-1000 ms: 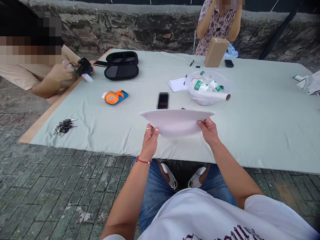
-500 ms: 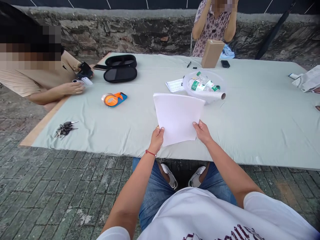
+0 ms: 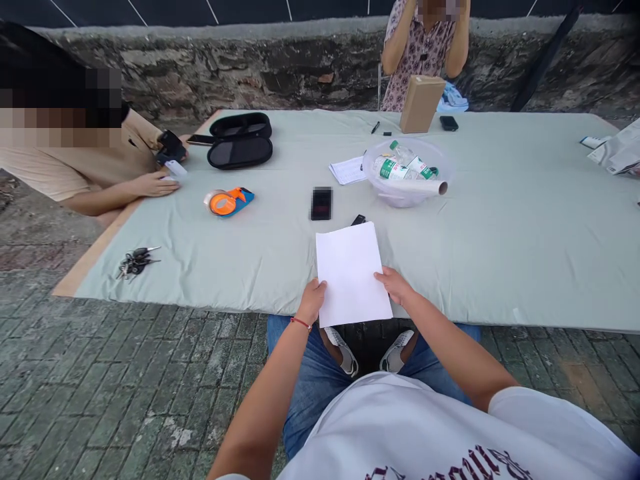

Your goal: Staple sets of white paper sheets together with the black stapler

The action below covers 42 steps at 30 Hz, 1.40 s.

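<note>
A stack of white paper [image 3: 351,277] is held between my two hands at the near edge of the table. My left hand [image 3: 312,299] grips its left side, thumb on top. On the right side my right hand [image 3: 397,285] pinches the edge, thumb also over the sheet. The lower part of the paper reaches past the table edge above my lap. Just beyond its top edge lies a small black object [image 3: 359,220], partly covered by the paper. A dark, blurred-out rectangular thing [image 3: 321,203] rests a little farther back.
A plastic basin [image 3: 373,180] with bottles and a roll stands beyond the paper. Leftward lie a tape dispenser [image 3: 229,201], keys [image 3: 137,262] and an open black case [image 3: 240,152]. A cardboard box [image 3: 421,105] stands at the back. Two people sit at the left and far sides.
Both hands have drawn the paper down toward me and it has flattened and turned slightly. The dark rectangular thing and small black object behind it have come into view.
</note>
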Motion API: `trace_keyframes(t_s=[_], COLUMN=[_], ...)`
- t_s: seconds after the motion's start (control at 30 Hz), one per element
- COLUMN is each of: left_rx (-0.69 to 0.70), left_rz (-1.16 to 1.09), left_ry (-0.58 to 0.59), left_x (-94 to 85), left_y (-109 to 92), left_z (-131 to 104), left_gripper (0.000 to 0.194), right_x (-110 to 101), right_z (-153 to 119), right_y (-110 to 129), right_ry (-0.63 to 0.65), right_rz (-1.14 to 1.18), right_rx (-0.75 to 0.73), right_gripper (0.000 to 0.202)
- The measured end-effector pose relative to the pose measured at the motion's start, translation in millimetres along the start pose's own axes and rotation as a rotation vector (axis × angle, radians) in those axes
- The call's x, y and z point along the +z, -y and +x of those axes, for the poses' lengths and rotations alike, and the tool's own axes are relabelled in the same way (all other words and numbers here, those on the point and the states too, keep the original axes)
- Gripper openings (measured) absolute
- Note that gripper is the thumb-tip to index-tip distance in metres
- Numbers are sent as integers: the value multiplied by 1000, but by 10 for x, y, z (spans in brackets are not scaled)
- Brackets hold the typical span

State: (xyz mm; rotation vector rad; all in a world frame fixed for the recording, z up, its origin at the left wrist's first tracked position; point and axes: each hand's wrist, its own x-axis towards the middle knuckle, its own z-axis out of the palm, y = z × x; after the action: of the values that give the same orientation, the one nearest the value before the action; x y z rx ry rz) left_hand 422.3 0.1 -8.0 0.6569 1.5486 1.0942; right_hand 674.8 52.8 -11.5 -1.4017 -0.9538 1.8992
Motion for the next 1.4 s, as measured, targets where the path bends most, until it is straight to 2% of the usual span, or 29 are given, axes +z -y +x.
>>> trace_keyframes(t_s=[0.1, 0.23, 0.33, 0.47, 0.53, 0.73, 0.87, 1.0, 1.2, 1.3, 1.4], left_rx=[-84, -110, -80, -52, -52, -13, 22, 10, -9, -21, -48], left_rz=[-133, -290, -258, -215, -214, -247, -265, -287, -320, -368, -382], left_ry=[62, 70, 42, 7, 2, 4, 21, -15, -65, -56, -12], left_x=[-11, -32, -19, 18, 28, 42, 51, 47, 59, 57, 23], left_y=[2, -17, 15, 59, 64, 43, 24, 11, -26, -64, -85], left_z=[18, 73, 99, 109, 109, 81, 43, 28, 22, 1, -23], left_gripper=[43, 45, 45, 50, 51, 49, 50, 53, 54, 55, 54], right_x=[16, -41, -71, -71, -73, -111, -130, -122, -40, -53, -156], right_z=[-34, -90, -97, -38, -8, 6, -1, -14, -24, -28, -48], right_y=[-86, -74, -74, -136, -172, -207, -202, -183, -142, -120, -73], right_ry=[-76, -11, -3, -143, -171, -143, -120, -99, -231, -224, -223], right_rz=[-47, -43, -39, -93, -122, -122, -40, 47, 57, 39, -49], right_rx=[-55, -41, -42, -108, -142, -140, -112, -88, -102, -95, -100], right_gripper=[29, 33, 29, 28, 28, 29, 28, 27, 31, 26, 24])
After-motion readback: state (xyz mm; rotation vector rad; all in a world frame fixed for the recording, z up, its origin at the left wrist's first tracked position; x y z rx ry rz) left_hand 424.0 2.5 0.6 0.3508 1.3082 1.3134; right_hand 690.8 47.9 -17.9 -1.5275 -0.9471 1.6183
